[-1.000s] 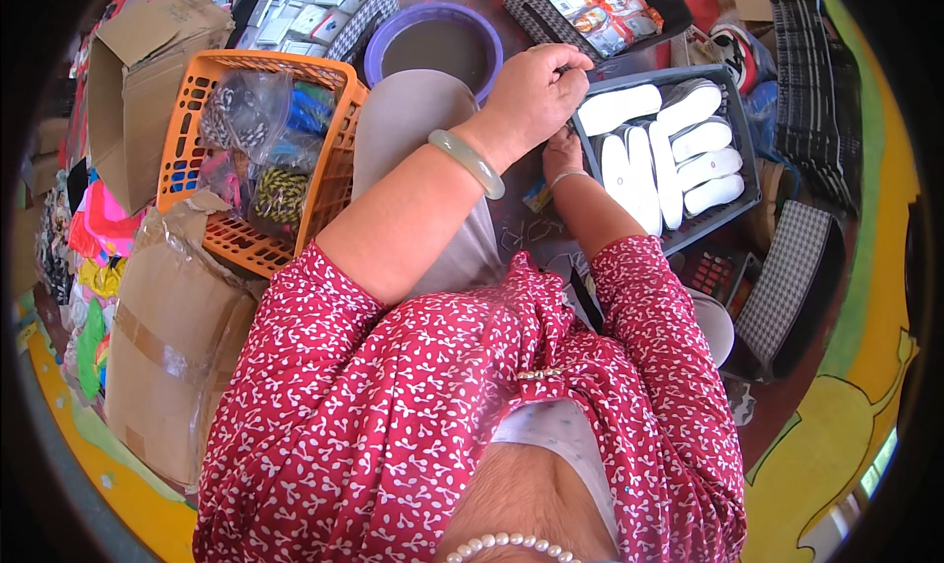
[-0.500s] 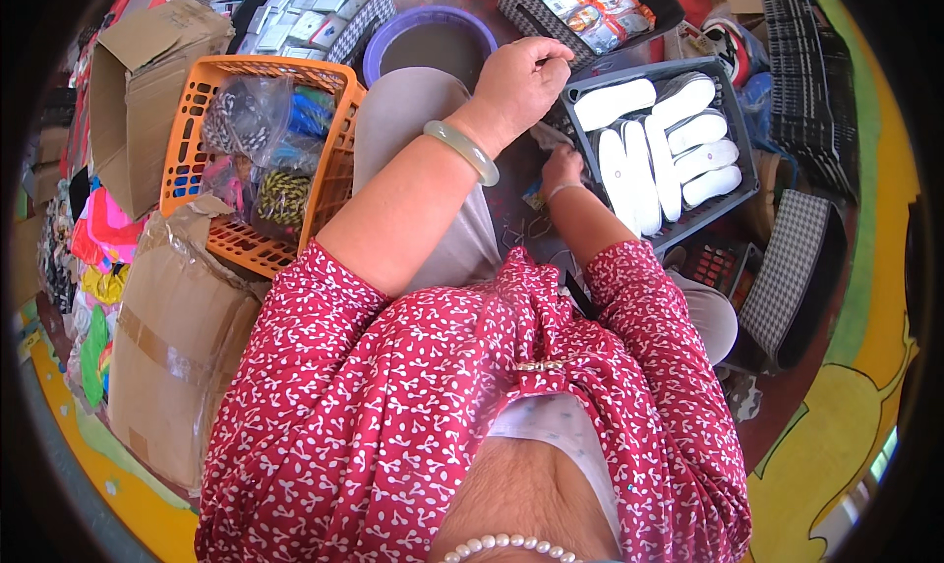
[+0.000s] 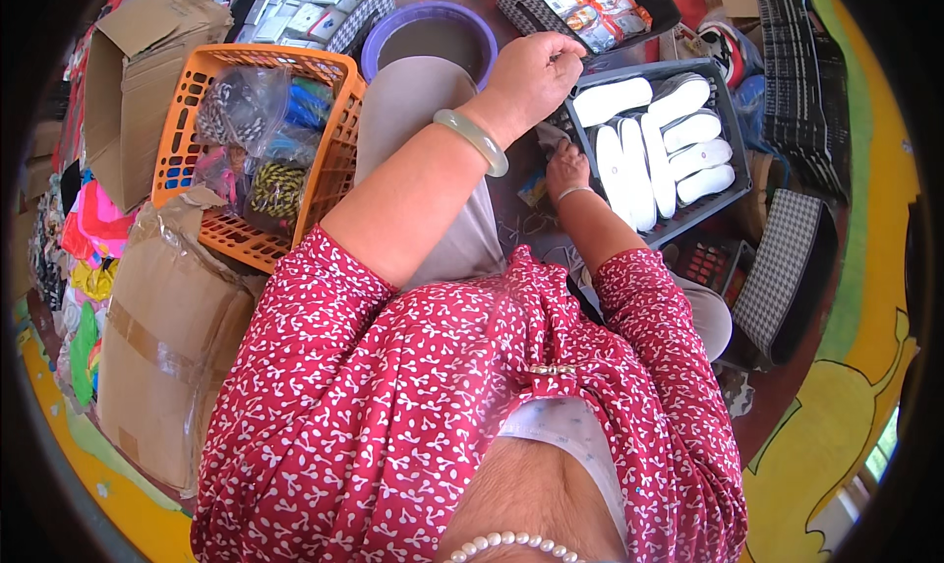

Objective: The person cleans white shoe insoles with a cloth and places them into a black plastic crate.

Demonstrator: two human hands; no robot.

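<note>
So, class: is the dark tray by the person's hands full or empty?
Nearly full. The dark tray holds white oblong packets lying side by side across most of its floor. The left hand rests at its near rim.

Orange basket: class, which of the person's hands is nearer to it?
Left. The left hand is closer to the orange basket, at the grey tray's far corner; the right hand lies farther right.

White insoles (image 3: 654,145) fill a dark grey crate (image 3: 733,120) just right of both hands. A pale green bangle (image 3: 472,140) rings the left wrist. Left of the hands stand an orange basket (image 3: 329,160) and a purple tub (image 3: 433,14). The sleeves (image 3: 324,366) are red with white sprigs.
</note>
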